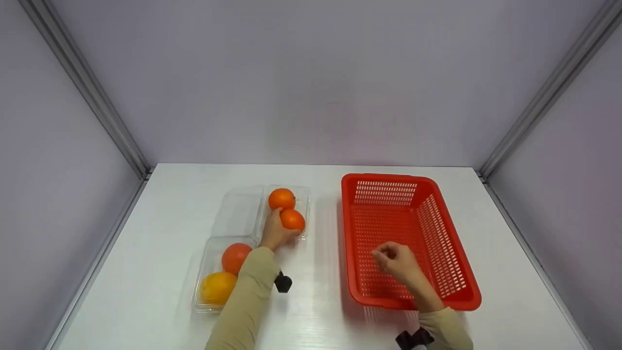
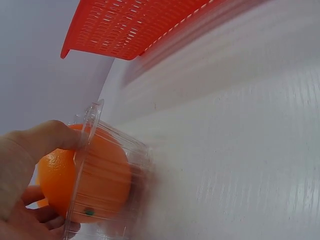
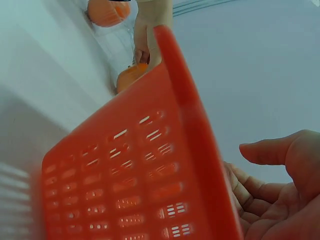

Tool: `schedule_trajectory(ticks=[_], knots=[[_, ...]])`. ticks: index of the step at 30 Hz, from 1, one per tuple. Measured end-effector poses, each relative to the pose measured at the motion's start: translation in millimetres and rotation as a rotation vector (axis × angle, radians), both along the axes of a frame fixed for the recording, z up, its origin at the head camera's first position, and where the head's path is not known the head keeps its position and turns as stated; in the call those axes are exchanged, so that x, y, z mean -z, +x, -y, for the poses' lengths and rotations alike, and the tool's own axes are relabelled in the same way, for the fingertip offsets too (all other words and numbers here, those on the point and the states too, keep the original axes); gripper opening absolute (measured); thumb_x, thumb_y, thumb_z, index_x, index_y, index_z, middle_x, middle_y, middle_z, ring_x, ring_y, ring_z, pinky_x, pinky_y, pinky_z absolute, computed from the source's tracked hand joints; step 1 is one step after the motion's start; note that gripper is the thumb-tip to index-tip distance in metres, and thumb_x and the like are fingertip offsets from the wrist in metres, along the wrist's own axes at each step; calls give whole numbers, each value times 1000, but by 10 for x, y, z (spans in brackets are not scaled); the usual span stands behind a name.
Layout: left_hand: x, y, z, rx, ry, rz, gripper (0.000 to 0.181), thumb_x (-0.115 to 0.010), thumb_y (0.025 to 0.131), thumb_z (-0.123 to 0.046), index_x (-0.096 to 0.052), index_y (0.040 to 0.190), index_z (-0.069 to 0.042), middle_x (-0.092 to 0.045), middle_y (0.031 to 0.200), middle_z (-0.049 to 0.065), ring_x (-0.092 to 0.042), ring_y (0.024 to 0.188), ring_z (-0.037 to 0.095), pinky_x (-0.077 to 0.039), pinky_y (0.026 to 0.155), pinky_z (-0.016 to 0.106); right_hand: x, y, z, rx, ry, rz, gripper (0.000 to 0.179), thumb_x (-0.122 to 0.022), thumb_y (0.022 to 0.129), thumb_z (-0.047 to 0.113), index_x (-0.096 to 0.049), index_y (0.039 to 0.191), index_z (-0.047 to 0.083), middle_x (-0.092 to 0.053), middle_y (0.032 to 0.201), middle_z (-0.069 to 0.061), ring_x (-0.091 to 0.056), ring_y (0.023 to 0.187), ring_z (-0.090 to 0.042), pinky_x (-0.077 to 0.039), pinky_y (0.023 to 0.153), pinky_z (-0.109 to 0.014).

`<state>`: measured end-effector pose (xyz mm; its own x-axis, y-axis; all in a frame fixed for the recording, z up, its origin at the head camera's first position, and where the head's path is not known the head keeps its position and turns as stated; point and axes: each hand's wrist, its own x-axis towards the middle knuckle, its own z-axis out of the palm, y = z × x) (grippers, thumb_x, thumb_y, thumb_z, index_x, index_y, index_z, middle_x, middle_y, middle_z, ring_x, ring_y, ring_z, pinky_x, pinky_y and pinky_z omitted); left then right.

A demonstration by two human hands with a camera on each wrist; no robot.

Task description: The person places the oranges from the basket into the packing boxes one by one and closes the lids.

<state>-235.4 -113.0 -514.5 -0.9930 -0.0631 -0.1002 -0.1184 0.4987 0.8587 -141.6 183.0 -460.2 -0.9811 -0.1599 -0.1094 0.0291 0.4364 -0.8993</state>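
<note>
My left hand (image 1: 276, 232) grips the nearer of two oranges (image 1: 292, 220) in a clear plastic container (image 1: 304, 198). In the left wrist view, the thumb and fingers curl round the orange (image 2: 57, 175), which is still low within the clear wall. Behind it in the head view is the other orange (image 1: 282, 199). My right hand (image 1: 399, 262) hangs over the near part of a red plastic basket (image 1: 347, 233), its fingers loosely curled with nothing in them. In the right wrist view, thumb and fingers stand apart beyond the basket rim (image 3: 192, 120).
A second clear container (image 1: 206, 260) on the left holds a reddish-orange round fruit (image 1: 235, 257) and a yellow fruit (image 1: 217, 288). Behind it lies a clear lid-like section (image 1: 238, 211). Pale walls (image 1: 311, 82) enclose the white table (image 1: 146, 253) at the back and sides.
</note>
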Motion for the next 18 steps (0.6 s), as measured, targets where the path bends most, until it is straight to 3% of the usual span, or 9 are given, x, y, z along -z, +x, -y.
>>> schedule_trajectory(ticks=[3, 10, 18], knots=[[-19, 10, -2, 3, 21, 19, 80, -74, 75, -7, -33, 143, 6, -42, 145, 25, -46, 128, 39, -36, 114, 53, -17, -13, 49, 9, -20, 16, 22, -57, 95, 12, -61, 97, -10, -57, 70, -2, -51, 61, -7, -48, 56, -19], [-33, 15, 4, 6, -34, -12, 75, -74, 76, -11, -37, 139, 7, -48, 138, 26, -49, 123, 40, -39, 111, 53, -49, -56, 199, 5, -53, 9, 20, -60, 93, 9, -62, 95, -11, -55, 67, -2, -51, 60, -8, -50, 56, -21], [-97, 25, 27, -8, -36, 44, 67, -67, 84, -10, -37, 142, 4, -43, 145, 23, -46, 128, 38, -36, 115, 50, -62, -111, 365, -17, -37, -1, 16, -58, 94, 8, -63, 94, -7, -61, 72, -8, -54, 62, -10, -52, 58, -21]])
